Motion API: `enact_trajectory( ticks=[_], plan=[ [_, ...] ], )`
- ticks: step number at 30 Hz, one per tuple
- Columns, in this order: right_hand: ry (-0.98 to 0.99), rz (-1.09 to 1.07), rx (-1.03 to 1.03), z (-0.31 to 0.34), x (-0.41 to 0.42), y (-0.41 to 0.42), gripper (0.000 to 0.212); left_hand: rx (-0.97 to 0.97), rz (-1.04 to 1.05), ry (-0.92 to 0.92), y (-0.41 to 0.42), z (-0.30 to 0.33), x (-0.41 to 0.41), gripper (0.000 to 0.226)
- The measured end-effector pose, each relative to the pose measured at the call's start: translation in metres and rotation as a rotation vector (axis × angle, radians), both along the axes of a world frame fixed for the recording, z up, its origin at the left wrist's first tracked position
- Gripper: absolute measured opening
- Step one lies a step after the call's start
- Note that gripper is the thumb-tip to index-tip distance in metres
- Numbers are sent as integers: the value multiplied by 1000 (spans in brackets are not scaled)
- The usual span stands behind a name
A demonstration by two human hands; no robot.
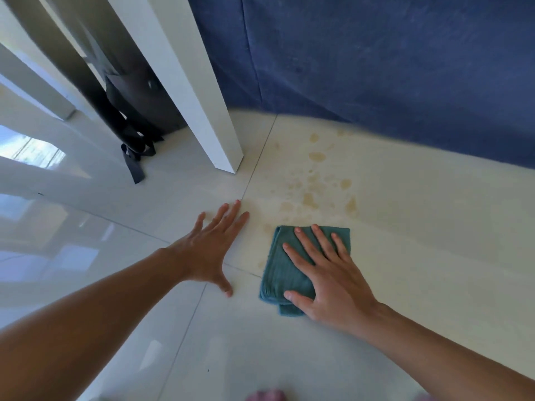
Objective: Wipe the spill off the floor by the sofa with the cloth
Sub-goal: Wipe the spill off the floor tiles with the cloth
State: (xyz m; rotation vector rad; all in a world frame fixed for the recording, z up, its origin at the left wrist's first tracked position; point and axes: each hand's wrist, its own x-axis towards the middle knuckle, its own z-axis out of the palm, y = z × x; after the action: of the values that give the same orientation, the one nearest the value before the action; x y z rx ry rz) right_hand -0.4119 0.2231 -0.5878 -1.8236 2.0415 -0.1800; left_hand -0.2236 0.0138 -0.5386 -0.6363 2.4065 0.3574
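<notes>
Spill [315, 180]: yellowish drops on pale floor tiles [405, 227], beside the blue sofa [376, 68].
Cloth [285, 273]: folded, teal, just short of the drops.
Right hand [327, 276]: flat, fingers spread, pressing the cloth.
Left hand [211, 250]: open, empty, palm on the floor.

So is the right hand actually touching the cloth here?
Touching. The head view shows the right hand lying flat on the folded cloth, fingers spread across it, pressing it to the floor.

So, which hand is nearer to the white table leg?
Left. The left hand lies flat on the floor just below the white table leg; the right hand presses the cloth farther right.
</notes>
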Motion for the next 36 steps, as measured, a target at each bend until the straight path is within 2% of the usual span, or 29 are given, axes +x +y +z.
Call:
enact_trajectory(
  ticks=[11,19,28,36],
  plan=[
    [-21,-5,-22,-1,41,-39,88,-5,63,69,0,-6,15,155],
    [-23,34,-21,-4,37,-38,87,-19,13,94,1,-6,20,148],
    [-9,15,-21,-4,11,-4,86,-9,-62,37,-4,-5,9,150],
    [44,-148,22,-2,-29,57,85,11,-94,58,-10,-6,-5,148]
  ],
)
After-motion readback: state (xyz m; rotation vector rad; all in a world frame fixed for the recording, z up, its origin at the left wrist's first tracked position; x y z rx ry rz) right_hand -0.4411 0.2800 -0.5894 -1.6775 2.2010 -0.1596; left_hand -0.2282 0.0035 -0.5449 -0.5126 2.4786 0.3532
